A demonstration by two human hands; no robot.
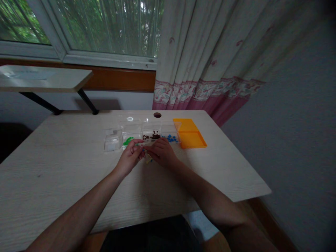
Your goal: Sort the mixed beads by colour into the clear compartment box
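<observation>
Fingertips of left hand [131,154] and right hand [164,153], drawn close together above the worktop [78,164], just near of clear trays [137,135]. Pinched in left grip: tiny bluish piece [143,149], between both hands, about equally close to each. Too dim for reading its long axis or right grip's closure. Farther off: green pieces [128,141] left, blue pieces [172,139] right.
</observation>
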